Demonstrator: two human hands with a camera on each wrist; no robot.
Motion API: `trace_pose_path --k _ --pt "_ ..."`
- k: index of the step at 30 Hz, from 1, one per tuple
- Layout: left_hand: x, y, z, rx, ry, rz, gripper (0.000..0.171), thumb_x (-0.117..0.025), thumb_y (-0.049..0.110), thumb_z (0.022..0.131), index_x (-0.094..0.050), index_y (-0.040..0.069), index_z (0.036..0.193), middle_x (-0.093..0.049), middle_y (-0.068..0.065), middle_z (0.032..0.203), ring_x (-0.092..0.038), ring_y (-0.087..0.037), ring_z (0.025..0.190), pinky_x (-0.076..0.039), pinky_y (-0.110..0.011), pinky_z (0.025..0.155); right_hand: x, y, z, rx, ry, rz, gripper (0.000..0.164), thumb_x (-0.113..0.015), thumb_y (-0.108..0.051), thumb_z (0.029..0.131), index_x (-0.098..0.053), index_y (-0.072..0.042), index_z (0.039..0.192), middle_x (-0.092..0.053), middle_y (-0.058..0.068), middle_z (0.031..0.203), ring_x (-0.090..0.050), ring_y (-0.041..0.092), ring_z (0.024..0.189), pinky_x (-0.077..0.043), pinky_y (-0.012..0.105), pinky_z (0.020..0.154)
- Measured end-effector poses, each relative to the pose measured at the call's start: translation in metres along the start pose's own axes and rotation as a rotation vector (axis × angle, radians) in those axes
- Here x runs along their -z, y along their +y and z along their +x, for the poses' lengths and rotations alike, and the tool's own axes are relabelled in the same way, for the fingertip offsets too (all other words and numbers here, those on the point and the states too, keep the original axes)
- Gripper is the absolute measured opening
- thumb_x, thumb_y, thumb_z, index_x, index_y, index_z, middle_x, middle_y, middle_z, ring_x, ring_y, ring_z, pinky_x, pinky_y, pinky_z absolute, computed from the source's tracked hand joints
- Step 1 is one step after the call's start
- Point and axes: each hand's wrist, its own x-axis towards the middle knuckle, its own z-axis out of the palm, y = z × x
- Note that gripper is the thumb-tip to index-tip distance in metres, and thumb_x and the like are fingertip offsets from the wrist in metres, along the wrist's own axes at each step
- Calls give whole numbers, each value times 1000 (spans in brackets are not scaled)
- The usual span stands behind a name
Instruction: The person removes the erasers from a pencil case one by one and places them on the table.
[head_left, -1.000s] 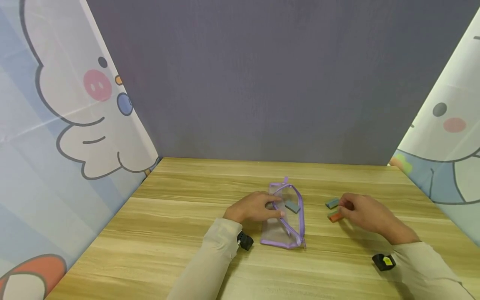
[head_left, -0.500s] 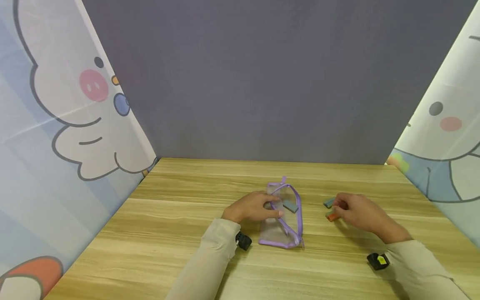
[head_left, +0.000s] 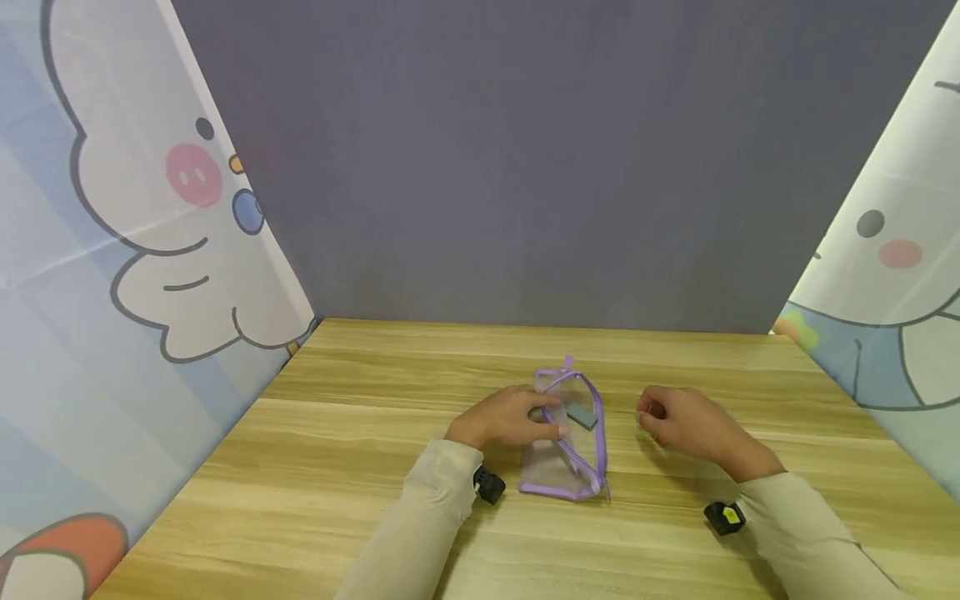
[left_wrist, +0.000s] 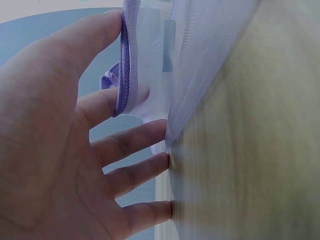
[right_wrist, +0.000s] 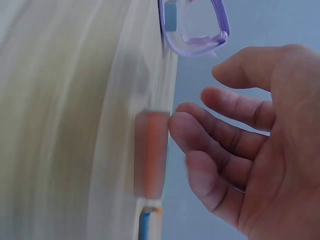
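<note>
A mesh zipper pouch (head_left: 543, 468) with purple edging lies unzipped on the wooden table. Inside it is a small grey-blue block (head_left: 582, 417). My left hand (head_left: 506, 418) rests at the pouch's left side, thumb and index finger spread along the zipper edge (left_wrist: 126, 65); its other fingers are straight, tips at the tabletop. To the right of the pouch hovers my right hand (head_left: 686, 423), fingers loosely bent, thumb and index tip slightly apart. Past its fingertips, a blurred orange-and-grey block (right_wrist: 151, 160) and a blue-edged one (right_wrist: 146, 225) show on the table; the hand covers them in the head view.
The wooden tabletop (head_left: 360, 467) reaches back to a dark grey panel (head_left: 525, 167). Cartoon-printed curtains hang on the left (head_left: 150, 283) and right (head_left: 892, 275).
My right hand has moved left toward the pouch, and the two small blocks seen beside it before are now hidden in the head view. My left hand and the pouch stay put.
</note>
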Motion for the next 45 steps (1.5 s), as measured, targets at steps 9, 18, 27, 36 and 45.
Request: trace_pose_path --k 9,18,27,36,45 --pt "0 1 0 16 -3 20 64 -56 65 93 -58 26 144 -50 -1 148 -44 -20 137 -38 -39 110 -11 -17 19 8 -20 35 7 -60 -17 98 -66 -14 95 -62 -6 79 -54 9 64 -46 33 62" --pt "-2 1 0 22 3 2 64 -55 65 93 -57 26 144 -50 -2 149 -45 -22 136 -40 -41 108 -20 -27 36 36 -68 94 6 -63 -17 97 -66 -11 96 -63 -5 79 -55 10 63 -47 32 61" --pt "-9 1 0 48 5 -3 66 -53 67 93 -56 26 145 -49 -5 147 -50 -24 130 -44 -42 103 -27 -37 45 34 -103 144 15 -66 -16 94 -67 -5 104 -66 -1 86 -60 12 72 -51 34 65" --pt "-9 2 3 47 6 -1 67 -55 67 92 -56 27 146 -51 -4 144 -53 -22 126 -45 -41 101 -31 -41 51 27 -104 143 21 -72 -20 92 -65 -4 104 -68 1 87 -61 12 72 -52 35 65" --pt "-4 1 1 20 6 6 67 -55 66 93 -56 25 146 -53 -4 142 -55 -20 122 -47 -38 99 -33 -46 52 43 -107 142 27 -74 -20 92 -65 -3 111 -68 1 87 -63 12 73 -54 35 66"
